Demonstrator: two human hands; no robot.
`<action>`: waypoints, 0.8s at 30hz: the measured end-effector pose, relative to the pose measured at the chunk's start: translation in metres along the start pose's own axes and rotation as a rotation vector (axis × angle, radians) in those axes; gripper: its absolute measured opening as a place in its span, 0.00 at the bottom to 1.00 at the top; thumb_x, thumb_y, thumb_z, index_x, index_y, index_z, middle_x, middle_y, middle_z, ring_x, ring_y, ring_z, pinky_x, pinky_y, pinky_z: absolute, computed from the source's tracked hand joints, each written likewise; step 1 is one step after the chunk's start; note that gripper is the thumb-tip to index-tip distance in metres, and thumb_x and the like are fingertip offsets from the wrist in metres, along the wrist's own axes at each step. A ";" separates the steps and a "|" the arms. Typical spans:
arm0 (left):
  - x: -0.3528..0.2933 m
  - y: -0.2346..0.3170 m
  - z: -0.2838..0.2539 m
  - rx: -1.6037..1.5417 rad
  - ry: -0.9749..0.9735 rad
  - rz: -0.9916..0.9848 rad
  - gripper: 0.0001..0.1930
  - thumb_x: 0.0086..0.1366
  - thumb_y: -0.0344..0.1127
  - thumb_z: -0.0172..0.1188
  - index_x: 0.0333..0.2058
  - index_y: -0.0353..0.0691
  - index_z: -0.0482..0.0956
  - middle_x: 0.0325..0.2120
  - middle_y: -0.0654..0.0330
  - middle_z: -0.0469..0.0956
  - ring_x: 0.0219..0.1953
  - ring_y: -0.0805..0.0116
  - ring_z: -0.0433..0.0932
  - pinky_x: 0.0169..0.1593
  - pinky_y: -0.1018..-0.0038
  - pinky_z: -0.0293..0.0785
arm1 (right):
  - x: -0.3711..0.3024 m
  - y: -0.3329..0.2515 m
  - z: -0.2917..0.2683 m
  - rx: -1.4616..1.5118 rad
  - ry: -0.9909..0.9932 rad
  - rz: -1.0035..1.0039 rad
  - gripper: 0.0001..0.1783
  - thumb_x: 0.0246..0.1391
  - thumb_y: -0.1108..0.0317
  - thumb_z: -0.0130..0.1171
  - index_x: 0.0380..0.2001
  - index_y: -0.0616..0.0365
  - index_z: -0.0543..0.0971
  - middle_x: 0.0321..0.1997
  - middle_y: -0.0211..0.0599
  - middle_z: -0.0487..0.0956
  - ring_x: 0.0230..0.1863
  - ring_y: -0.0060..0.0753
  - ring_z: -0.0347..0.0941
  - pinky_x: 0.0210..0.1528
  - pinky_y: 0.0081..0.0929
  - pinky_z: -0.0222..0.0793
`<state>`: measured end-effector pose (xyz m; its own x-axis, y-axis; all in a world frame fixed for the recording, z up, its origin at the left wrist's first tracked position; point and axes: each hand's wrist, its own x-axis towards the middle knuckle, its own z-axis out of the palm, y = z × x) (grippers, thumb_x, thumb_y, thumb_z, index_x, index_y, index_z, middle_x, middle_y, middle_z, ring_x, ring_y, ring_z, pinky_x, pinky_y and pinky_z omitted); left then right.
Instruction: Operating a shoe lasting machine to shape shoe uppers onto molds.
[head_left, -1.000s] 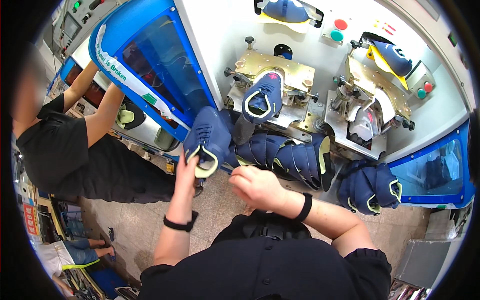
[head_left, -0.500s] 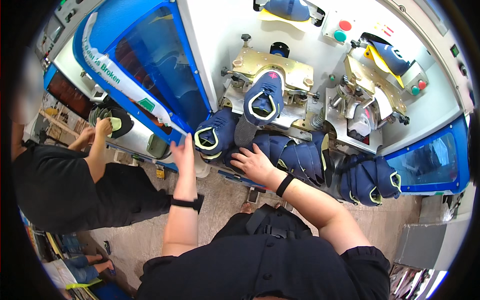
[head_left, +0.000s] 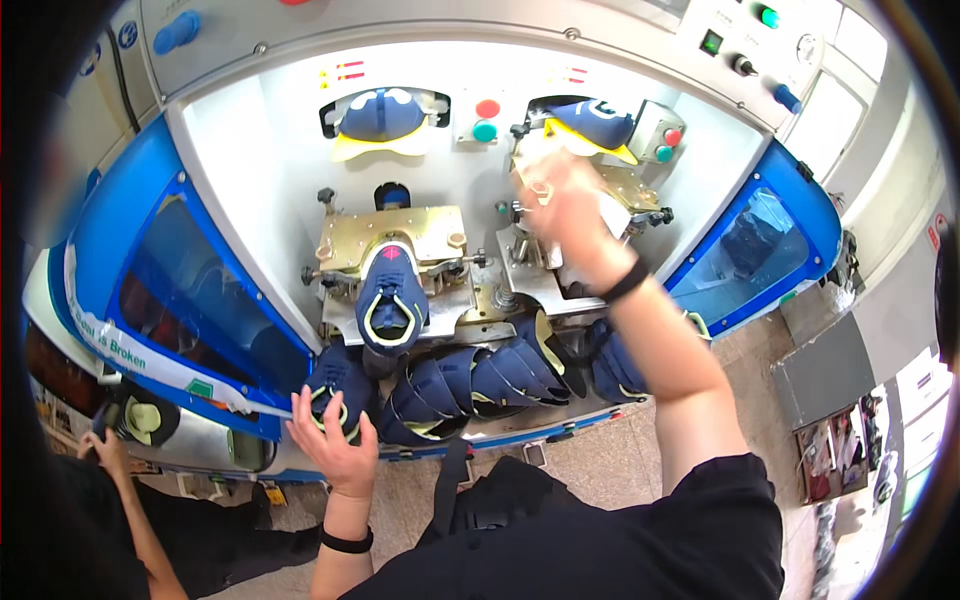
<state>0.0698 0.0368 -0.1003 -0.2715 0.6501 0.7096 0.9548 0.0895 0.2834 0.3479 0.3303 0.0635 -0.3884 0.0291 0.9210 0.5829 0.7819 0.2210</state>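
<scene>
Two bare hands at a shoe-pressing machine, each by a navy shoe upper. Right hand [head_left: 560, 205] raised high at the right station, just below a navy and yellow upper [head_left: 592, 122] seated near the top of the machine. Blurred by motion, fingers seemingly spread; cannot tell whether touching or gripping anything. Left hand [head_left: 335, 445] low at the front ledge, palm open and fingers apart, fingertips resting at the end upper [head_left: 333, 392] of a row of uppers [head_left: 470, 378] lying overlapped along the ledge [head_left: 560, 432].

Judging from this: a loading or unloading step at the right station, with the next piece already under the left hand. Next move likely calls for a firm pinch on the raised upper by its rim and a clear path past the metal clamps [head_left: 520, 275] below it.

Further out: a third shoe [head_left: 390, 300] clamped toe-up in the left station's brass-coloured plate [head_left: 345, 240]; another upper [head_left: 382, 115] seated at the top left. Red button [head_left: 487, 108] and green button [head_left: 485, 131] between the two top seats. Blue guards flung open on both sides, left guard [head_left: 150, 270] and right guard [head_left: 760, 235]. At the lower left, a co-worker's hand [head_left: 105, 450] beside a dark shoe with a pale yellow lining [head_left: 148, 420].
</scene>
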 end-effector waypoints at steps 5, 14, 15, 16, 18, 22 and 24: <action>0.032 0.050 -0.002 -0.456 -0.066 0.126 0.17 0.51 0.28 0.65 0.42 0.37 0.78 0.55 0.43 0.68 0.59 0.40 0.66 0.61 0.51 0.63 | 0.023 0.162 -0.039 -0.313 -0.474 0.623 0.24 0.55 0.52 0.61 0.47 0.59 0.76 0.48 0.50 0.79 0.48 0.50 0.77 0.52 0.41 0.72; 0.020 0.154 0.081 -1.431 -0.887 -0.382 0.06 0.68 0.30 0.59 0.39 0.32 0.78 0.36 0.60 0.79 0.37 0.73 0.82 0.40 0.78 0.77 | -0.116 0.019 -0.086 -0.046 -0.345 0.616 0.10 0.56 0.65 0.60 0.37 0.57 0.74 0.33 0.47 0.75 0.37 0.55 0.74 0.39 0.43 0.69; 0.019 0.164 0.090 -1.537 -0.948 -0.429 0.12 0.69 0.34 0.58 0.46 0.33 0.75 0.41 0.58 0.78 0.38 0.71 0.82 0.41 0.77 0.77 | -0.135 -0.011 -0.098 -0.052 -0.336 0.629 0.11 0.54 0.64 0.61 0.37 0.57 0.74 0.35 0.45 0.75 0.37 0.53 0.73 0.38 0.43 0.69; 0.018 0.175 0.100 -1.564 -1.080 -0.536 0.17 0.70 0.37 0.57 0.53 0.34 0.72 0.46 0.56 0.77 0.39 0.68 0.82 0.42 0.76 0.77 | -0.152 -0.038 -0.109 -0.060 -0.322 0.636 0.13 0.53 0.63 0.63 0.37 0.57 0.74 0.36 0.44 0.75 0.37 0.52 0.73 0.37 0.43 0.69; 0.018 0.202 0.118 -1.636 -1.167 -0.649 0.30 0.71 0.44 0.56 0.64 0.36 0.58 0.54 0.53 0.71 0.42 0.64 0.83 0.44 0.74 0.77 | -0.175 -0.076 -0.130 0.078 -0.317 0.771 0.11 0.51 0.66 0.64 0.36 0.56 0.75 0.34 0.41 0.74 0.36 0.50 0.72 0.36 0.42 0.68; 0.025 0.256 0.156 -1.720 -1.249 -0.867 0.29 0.69 0.43 0.59 0.60 0.35 0.58 0.50 0.52 0.73 0.43 0.64 0.82 0.43 0.69 0.80 | -0.188 -0.084 -0.152 0.063 -0.403 0.745 0.11 0.50 0.66 0.64 0.36 0.54 0.75 0.33 0.38 0.72 0.34 0.47 0.70 0.34 0.39 0.68; 0.028 0.278 0.172 -1.837 -1.142 -0.969 0.23 0.68 0.42 0.61 0.53 0.36 0.63 0.44 0.54 0.76 0.41 0.65 0.82 0.42 0.69 0.81 | -0.185 -0.066 -0.156 0.050 -0.510 0.751 0.10 0.50 0.68 0.64 0.34 0.56 0.74 0.32 0.40 0.73 0.35 0.48 0.72 0.35 0.40 0.67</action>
<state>0.3486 0.2097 -0.1123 0.3609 0.9002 -0.2436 -0.5795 0.4211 0.6977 0.4931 0.1758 -0.0717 -0.1944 0.8045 0.5613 0.7832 0.4718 -0.4049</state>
